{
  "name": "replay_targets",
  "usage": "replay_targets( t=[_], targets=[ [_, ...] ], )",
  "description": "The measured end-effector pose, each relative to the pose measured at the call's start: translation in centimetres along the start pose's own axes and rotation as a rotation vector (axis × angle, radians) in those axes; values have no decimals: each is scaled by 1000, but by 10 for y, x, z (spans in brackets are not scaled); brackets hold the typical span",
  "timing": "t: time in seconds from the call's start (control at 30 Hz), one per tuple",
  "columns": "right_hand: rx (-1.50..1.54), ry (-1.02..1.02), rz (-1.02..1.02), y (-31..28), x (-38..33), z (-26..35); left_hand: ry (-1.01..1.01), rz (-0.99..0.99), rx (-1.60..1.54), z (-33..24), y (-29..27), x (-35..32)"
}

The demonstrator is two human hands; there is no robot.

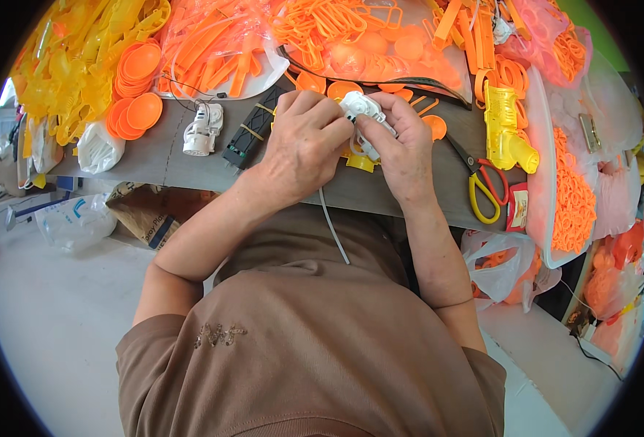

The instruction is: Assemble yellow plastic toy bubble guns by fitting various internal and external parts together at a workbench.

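Observation:
Between my two hands, at the front of the grey table, is a white plastic mechanism (353, 104) with a rounded housing. My right hand (403, 146) pinches it between thumb and fingers from the right. With fingers curled, my left hand (301, 146) presses against its left side; the fingertips are partly hidden. Below my left hand a thin pale tube (334, 231) hangs down over the table edge toward my shirt. A yellow plastic part (362, 162) shows beneath the mechanism, mostly covered by the hands.
Another white mechanism (202, 130) and a black battery-box-like part (251, 129) lie left. Scissors (484, 186) with red and yellow handles and a yellow toy-gun-shaped body (508, 127) lie right. Orange discs (137, 62) and heaped orange parts line the back; a tub (548, 218) holds orange pieces.

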State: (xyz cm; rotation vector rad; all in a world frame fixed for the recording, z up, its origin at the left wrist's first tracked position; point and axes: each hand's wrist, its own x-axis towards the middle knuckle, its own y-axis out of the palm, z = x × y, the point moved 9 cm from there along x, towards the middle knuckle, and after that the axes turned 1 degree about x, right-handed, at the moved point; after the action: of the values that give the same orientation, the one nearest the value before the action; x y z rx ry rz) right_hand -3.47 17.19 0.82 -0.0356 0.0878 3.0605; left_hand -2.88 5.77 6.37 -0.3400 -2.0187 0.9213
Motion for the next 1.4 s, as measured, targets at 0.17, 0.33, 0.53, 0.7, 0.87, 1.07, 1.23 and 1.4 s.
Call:
replay_targets(
  t=[0.17,0.33,0.53,0.7,0.87,1.07,1.23,1.4],
  targets=[
    [13,31,24,-2,1,0,66,-1,-32,1,-7,-2],
    [23,103,119,2,3,5,190,100,3,0,-5,13],
    [-152,76,210,7,3,9,352,158,36,-15,0,20],
    [-257,98,192,7,-2,4,365,294,30,-18,9,11],
    [-78,125,208,-3,-18,15,300,199,-28,-11,0,10],
    [-662,-322,299,-14,-34,27,276,122,-58,-3,-6,5],
    [-733,-470,394,3,-35,11,278,121,-51,-4,-5,1],
    [-675,-440,382,4,-21,36,337,100,32,-11,-11,4]
  ],
)
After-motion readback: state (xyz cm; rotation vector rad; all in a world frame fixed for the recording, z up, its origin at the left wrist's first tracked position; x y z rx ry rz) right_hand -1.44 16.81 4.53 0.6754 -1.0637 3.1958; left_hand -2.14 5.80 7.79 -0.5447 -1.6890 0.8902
